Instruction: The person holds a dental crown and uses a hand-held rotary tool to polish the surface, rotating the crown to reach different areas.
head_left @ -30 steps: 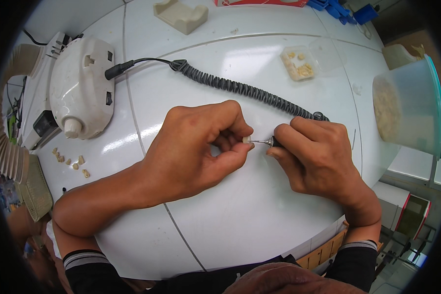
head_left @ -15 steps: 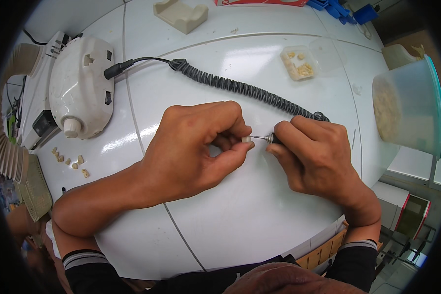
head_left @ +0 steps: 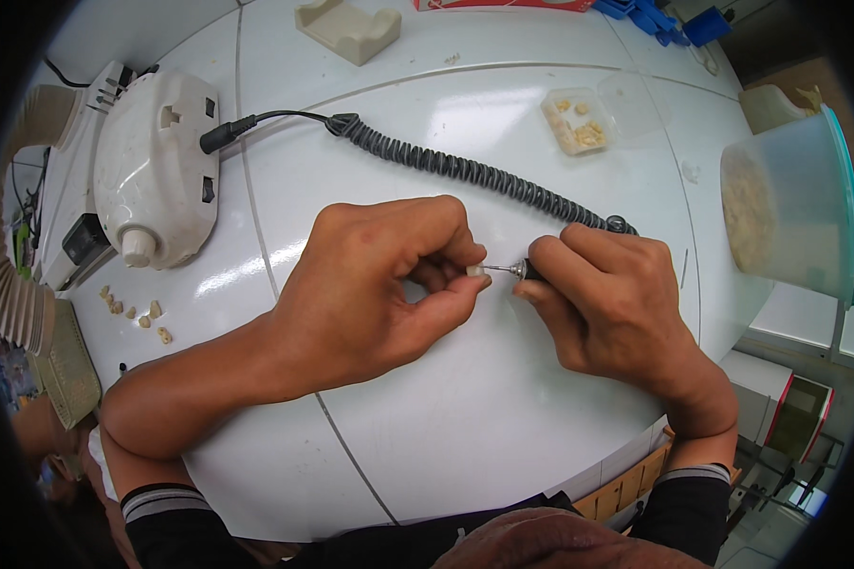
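Note:
Between the thumb and forefinger of my left hand [head_left: 370, 284] is a small whitish piece [head_left: 475, 271], mostly covered by the fingertips. My right hand [head_left: 612, 299] grips a rotary handpiece [head_left: 529, 270], whose black and silver nose shows past my fingers. From it a thin metal bit [head_left: 499, 267] points left, its tip at or very close to the whitish piece. Whether the tip touches cannot be made out. A black coiled cord [head_left: 474, 174] runs from behind my right hand to a white control unit [head_left: 157, 171] with a knob.
Several small cream pieces [head_left: 144, 322] lie loose at the left. A small clear box [head_left: 576, 123] holds yellowish bits behind my hands. At the right stands a large translucent tub [head_left: 788, 204] with a teal rim. A beige cradle [head_left: 349, 31] sits at the back.
Both hands stay nearly in place. The bit and the whitish piece have shifted only very slightly.

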`<action>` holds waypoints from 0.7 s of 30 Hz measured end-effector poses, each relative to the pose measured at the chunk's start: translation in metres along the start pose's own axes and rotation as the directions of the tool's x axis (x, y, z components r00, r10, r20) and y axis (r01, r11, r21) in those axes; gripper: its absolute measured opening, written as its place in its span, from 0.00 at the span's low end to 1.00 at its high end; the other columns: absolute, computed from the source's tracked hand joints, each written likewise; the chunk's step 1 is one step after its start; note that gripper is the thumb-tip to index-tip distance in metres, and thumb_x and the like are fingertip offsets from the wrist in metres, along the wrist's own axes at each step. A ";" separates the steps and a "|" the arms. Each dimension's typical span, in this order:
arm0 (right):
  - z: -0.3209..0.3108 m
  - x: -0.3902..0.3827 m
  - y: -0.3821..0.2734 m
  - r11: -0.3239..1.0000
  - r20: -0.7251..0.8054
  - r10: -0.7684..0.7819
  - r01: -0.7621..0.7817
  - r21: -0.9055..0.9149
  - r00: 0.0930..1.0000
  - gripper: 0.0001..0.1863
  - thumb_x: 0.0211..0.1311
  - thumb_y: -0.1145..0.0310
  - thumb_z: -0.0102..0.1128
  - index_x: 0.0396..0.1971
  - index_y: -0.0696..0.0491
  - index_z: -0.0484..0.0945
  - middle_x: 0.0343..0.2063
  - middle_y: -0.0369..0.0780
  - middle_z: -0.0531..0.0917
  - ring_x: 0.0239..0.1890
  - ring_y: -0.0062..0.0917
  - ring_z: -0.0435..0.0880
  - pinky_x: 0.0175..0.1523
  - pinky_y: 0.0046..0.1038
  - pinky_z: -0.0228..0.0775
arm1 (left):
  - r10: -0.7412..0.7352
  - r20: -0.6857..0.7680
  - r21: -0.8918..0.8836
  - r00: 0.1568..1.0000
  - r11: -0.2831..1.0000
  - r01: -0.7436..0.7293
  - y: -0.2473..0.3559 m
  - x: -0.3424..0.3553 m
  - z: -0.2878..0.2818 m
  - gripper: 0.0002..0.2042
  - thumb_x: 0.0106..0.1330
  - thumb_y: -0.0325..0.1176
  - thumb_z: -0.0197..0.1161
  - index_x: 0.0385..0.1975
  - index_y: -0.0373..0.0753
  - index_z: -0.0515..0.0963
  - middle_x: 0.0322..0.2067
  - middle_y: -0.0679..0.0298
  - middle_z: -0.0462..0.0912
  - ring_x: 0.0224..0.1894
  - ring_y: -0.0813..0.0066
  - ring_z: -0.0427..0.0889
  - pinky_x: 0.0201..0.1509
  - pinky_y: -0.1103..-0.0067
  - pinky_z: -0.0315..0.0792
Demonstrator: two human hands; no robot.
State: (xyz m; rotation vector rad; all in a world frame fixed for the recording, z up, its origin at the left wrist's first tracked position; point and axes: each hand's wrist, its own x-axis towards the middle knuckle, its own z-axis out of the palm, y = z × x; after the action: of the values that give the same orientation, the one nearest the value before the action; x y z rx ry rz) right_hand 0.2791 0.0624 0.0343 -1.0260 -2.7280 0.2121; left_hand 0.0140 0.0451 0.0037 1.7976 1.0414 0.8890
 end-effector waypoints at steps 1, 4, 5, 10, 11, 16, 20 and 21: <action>0.000 0.000 0.000 1.000 0.000 0.000 0.000 0.000 1.000 0.12 0.71 0.61 0.78 0.37 0.48 0.81 0.24 0.34 0.75 0.20 0.29 0.81 0.24 0.34 0.71 | 0.000 -0.001 -0.001 1.000 1.000 0.000 0.000 0.000 0.000 0.08 0.67 0.21 0.79 0.40 0.26 0.86 0.39 0.55 0.94 0.40 0.74 0.95 0.45 0.79 0.90; -0.001 0.000 0.000 0.999 0.023 0.014 -0.015 0.044 1.000 0.12 0.67 0.65 0.78 0.34 0.52 0.80 0.24 0.37 0.74 0.21 0.35 0.78 0.27 0.37 0.67 | 0.007 -0.003 -0.002 1.000 1.000 -0.007 -0.002 0.000 0.000 0.08 0.67 0.21 0.79 0.40 0.26 0.86 0.38 0.55 0.94 0.40 0.74 0.95 0.44 0.79 0.90; 0.000 0.000 -0.001 1.000 0.009 0.012 -0.012 0.020 1.000 0.12 0.69 0.63 0.78 0.36 0.50 0.81 0.24 0.36 0.75 0.21 0.32 0.80 0.25 0.36 0.69 | 0.007 -0.002 -0.002 1.000 1.000 -0.007 -0.002 0.000 0.001 0.08 0.67 0.21 0.79 0.40 0.26 0.86 0.38 0.55 0.94 0.40 0.74 0.95 0.44 0.79 0.90; -0.002 0.001 0.001 1.000 0.028 -0.021 0.020 0.002 0.999 0.12 0.71 0.61 0.78 0.37 0.48 0.81 0.24 0.34 0.75 0.20 0.29 0.81 0.25 0.34 0.71 | 0.001 -0.006 -0.009 1.000 1.000 -0.001 -0.001 0.000 0.001 0.08 0.67 0.21 0.80 0.40 0.26 0.86 0.39 0.56 0.94 0.40 0.74 0.95 0.44 0.79 0.90; 0.000 0.001 0.000 1.000 0.010 -0.009 0.008 0.002 1.000 0.12 0.71 0.61 0.78 0.37 0.48 0.81 0.24 0.34 0.75 0.20 0.29 0.81 0.25 0.34 0.71 | 0.000 -0.006 -0.009 1.000 1.000 0.000 -0.001 0.000 0.000 0.08 0.67 0.21 0.80 0.40 0.26 0.86 0.39 0.56 0.94 0.40 0.74 0.95 0.44 0.79 0.90; -0.003 0.001 0.001 1.000 0.030 -0.021 0.021 -0.002 0.999 0.12 0.71 0.61 0.78 0.37 0.48 0.81 0.24 0.34 0.75 0.20 0.29 0.80 0.25 0.34 0.71 | 0.011 -0.005 -0.004 1.000 1.000 -0.011 -0.002 0.000 0.000 0.08 0.67 0.21 0.80 0.40 0.26 0.86 0.38 0.56 0.94 0.39 0.74 0.95 0.44 0.79 0.90; -0.002 0.001 0.001 1.000 0.016 -0.010 0.010 0.000 1.000 0.12 0.71 0.61 0.78 0.37 0.48 0.81 0.24 0.34 0.75 0.20 0.29 0.80 0.24 0.34 0.70 | 0.008 0.004 0.013 1.000 1.000 -0.008 -0.001 0.000 0.000 0.08 0.67 0.21 0.79 0.40 0.26 0.86 0.38 0.56 0.94 0.39 0.74 0.95 0.44 0.79 0.90; -0.002 0.002 0.001 1.000 0.019 -0.027 0.027 0.002 0.999 0.12 0.71 0.61 0.77 0.37 0.48 0.81 0.23 0.34 0.75 0.20 0.29 0.80 0.24 0.34 0.70 | 0.007 0.002 0.006 1.000 1.000 -0.007 -0.001 0.000 0.000 0.08 0.67 0.21 0.79 0.40 0.26 0.86 0.38 0.56 0.94 0.39 0.74 0.95 0.44 0.79 0.90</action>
State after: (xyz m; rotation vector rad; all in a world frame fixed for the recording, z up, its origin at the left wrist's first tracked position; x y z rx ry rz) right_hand 0.2791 0.0646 0.0364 -0.9905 -2.7561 0.2207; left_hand 0.0133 0.0452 0.0026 1.8077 1.0378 0.8890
